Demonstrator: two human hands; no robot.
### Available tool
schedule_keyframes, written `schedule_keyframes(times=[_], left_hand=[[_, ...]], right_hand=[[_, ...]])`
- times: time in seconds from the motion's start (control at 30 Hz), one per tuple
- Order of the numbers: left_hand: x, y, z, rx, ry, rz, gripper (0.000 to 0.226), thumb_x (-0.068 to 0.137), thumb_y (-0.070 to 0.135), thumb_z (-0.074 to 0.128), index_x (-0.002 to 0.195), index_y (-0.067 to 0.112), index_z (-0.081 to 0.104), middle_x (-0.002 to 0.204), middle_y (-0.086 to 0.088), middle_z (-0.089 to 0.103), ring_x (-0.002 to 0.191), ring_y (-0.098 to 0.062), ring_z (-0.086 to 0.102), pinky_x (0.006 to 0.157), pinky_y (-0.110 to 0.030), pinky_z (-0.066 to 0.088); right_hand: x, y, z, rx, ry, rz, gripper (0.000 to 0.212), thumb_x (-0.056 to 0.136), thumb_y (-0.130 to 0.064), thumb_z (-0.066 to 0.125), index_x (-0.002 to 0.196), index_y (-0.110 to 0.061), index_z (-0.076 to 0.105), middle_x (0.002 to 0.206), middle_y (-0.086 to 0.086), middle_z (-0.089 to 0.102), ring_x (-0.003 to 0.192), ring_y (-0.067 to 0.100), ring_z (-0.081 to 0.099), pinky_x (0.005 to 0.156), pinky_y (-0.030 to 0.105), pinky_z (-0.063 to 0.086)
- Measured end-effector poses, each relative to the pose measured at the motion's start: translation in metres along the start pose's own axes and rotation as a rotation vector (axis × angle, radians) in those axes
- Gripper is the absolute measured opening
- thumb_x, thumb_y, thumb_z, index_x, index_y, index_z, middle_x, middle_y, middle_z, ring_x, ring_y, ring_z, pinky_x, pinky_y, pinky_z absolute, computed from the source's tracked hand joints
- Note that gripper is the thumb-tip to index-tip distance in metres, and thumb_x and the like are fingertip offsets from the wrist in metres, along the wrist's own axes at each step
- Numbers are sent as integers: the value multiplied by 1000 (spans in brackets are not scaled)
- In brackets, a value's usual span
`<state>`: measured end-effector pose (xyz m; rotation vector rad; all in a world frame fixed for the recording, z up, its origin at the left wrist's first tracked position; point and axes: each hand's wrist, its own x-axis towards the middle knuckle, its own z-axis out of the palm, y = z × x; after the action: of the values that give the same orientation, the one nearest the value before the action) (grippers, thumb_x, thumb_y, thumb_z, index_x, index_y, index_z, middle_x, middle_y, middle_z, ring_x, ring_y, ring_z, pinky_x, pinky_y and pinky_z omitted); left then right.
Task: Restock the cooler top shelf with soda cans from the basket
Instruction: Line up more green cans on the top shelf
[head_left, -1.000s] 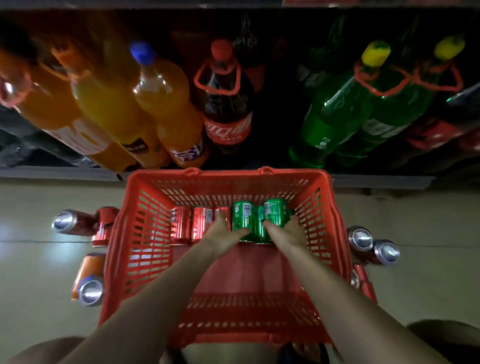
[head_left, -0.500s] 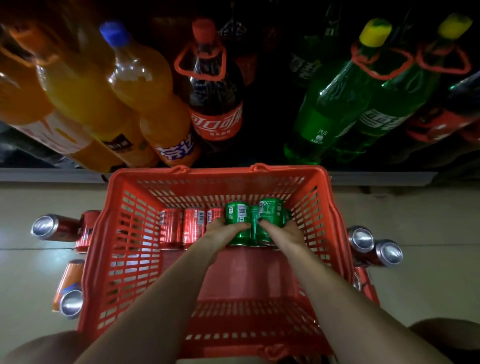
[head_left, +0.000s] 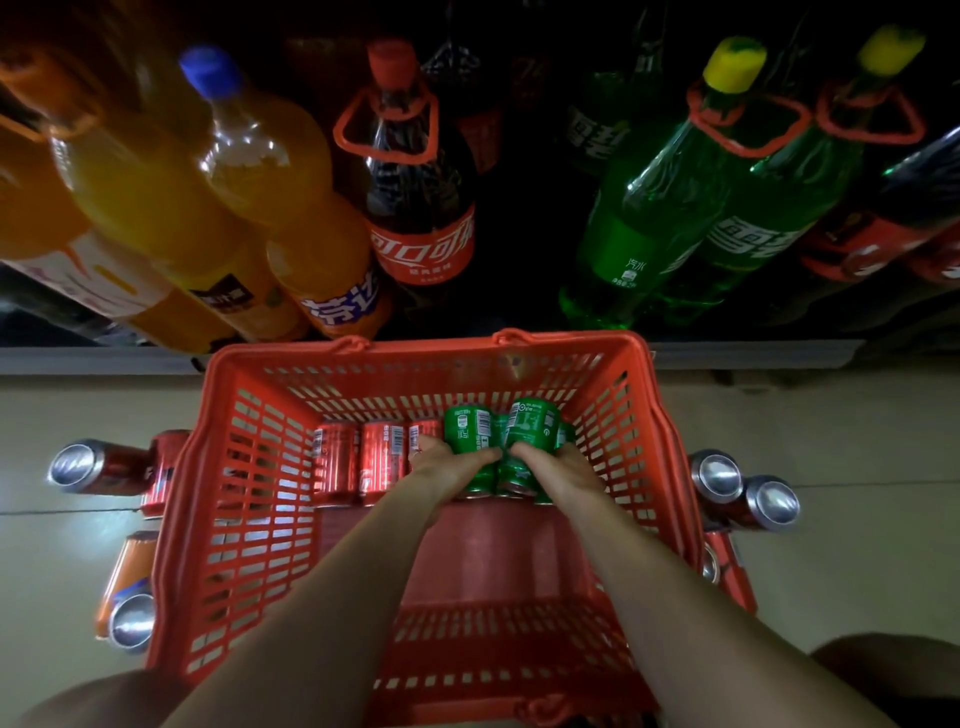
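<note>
Two hands (head_left: 452, 470) (head_left: 558, 475) gripping green cans (head_left: 470, 441) (far wall), basket (head_left: 244, 519) near half bare

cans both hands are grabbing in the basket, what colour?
Green, clearest in the head view: left hand and right hand grip the green cans.

One camera on the person's head, looking down and a bit forward.

It sits close above the red basket (head_left: 644, 426) on the floor (head_left: 857, 441), both arms reach in from the bottom edge, and big bottles (head_left: 415, 197) fill the top.
</note>
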<state>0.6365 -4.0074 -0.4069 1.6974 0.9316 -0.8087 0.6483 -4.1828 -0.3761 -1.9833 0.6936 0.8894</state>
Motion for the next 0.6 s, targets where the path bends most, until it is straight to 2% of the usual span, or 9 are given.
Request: schedule_keyframes(times=[0.07, 0.17, 0.23, 0.3, 0.37, 0.4, 0.43, 0.5, 0.6], left_hand=[[-2, -1, 1, 99, 25, -2, 162, 21, 88, 77, 157, 14, 30, 157, -12, 42, 137, -34, 52, 110, -49, 50], [1, -1, 2, 184, 43, 23, 143, 38, 81, 77, 157, 11, 38, 160, -15, 35, 142, -35, 46, 115, -47, 46], [2, 0, 2, 190, 42, 20, 148, 28, 81, 72, 155, 11, 41, 157, -15, 39, 138, -34, 51, 113, -46, 48], [1, -1, 0, 195, 50, 21, 145, 30, 79, 74, 153, 10, 42, 154, -14, 44, 135, -33, 54, 112, -45, 49], [2, -4, -1, 209, 71, 23, 132, 48, 70, 86, 153, 7, 37, 153, -15, 42, 137, -34, 50, 113, -45, 48], [1, -5, -3, 199, 74, 18, 129, 51, 66, 88, 152, 6, 35, 152, -15, 42, 137, -35, 50, 113, -46, 48], [1, -5, -4, 178, 70, 15, 132, 45, 66, 88, 150, 7, 36, 150, -15, 43, 135, -35, 51, 110, -48, 50], [0, -6, -6, 156, 56, 20, 136, 33, 70, 83, 147, 12, 38, 145, -14, 49, 129, -33, 56, 105, -48, 54], [4, -10, -9, 170, 36, 41, 123, 32, 67, 85, 138, 16, 46, 132, -10, 60, 119, -30, 64, 100, -45, 58]], right_hand=[[2, -1, -2, 49, -20, -1, 76, 71, -63, 74, 135, -26, 60, 123, -2, 68, 107, 23, 64, 92, 31, 48], [3, -1, 0, 68, -14, 38, 97, 64, -75, 73, 144, -23, 52, 139, 3, 59, 124, 26, 59, 100, 32, 46], [2, 0, 5, 73, -3, 49, 110, 50, -81, 70, 145, -28, 51, 145, 6, 55, 127, 27, 57, 105, 36, 47], [1, 1, 8, 51, -5, 45, 109, 49, -78, 70, 146, -31, 51, 145, 7, 54, 127, 28, 57, 106, 36, 47], [-3, 1, 7, 31, -19, 46, 94, 58, -69, 76, 141, -30, 56, 138, 5, 60, 121, 25, 61, 104, 34, 49], [-4, 4, 7, 32, -38, 50, 85, 61, -64, 79, 137, -29, 59, 132, 2, 64, 115, 22, 63, 101, 32, 50], [-6, 7, 6, 34, -67, 62, 79, 61, -60, 81, 131, -29, 61, 126, -1, 67, 109, 20, 65, 99, 31, 51], [-9, 14, 9, 81, -134, 85, 82, 48, -59, 81, 123, -29, 66, 117, -4, 72, 103, 16, 68, 99, 33, 53], [-7, 26, 19, 200, -158, 99, 90, 36, -55, 84, 120, -27, 70, 111, -1, 76, 100, 19, 72, 99, 40, 56]])
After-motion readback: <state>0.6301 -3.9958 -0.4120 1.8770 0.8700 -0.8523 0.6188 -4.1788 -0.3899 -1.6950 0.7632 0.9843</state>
